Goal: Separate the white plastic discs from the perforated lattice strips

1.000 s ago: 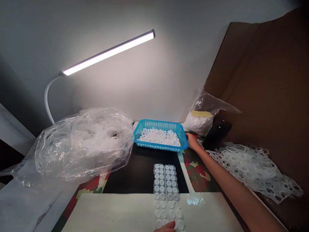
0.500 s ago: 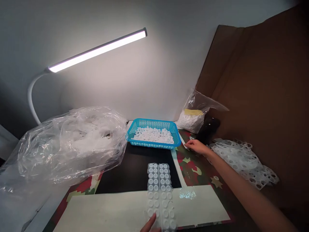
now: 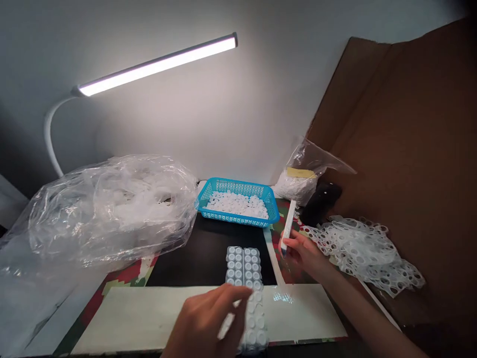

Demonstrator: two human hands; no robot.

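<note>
Forearm angled toward ten o'clock, the right hand (image 3: 303, 252) pinches a white stick (image 3: 289, 222); near six, the left hand (image 3: 206, 318) arches over the cupped strip (image 3: 244, 267), grip impossible to tell.

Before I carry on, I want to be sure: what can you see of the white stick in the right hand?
The stick is slim, straight and white, with a short dark lower end; possibly plastic, but I cannot be sure. The right hand's grip holds its lower part. It is tilted, its white end pointing away from the person, right of the blue basket.
</note>
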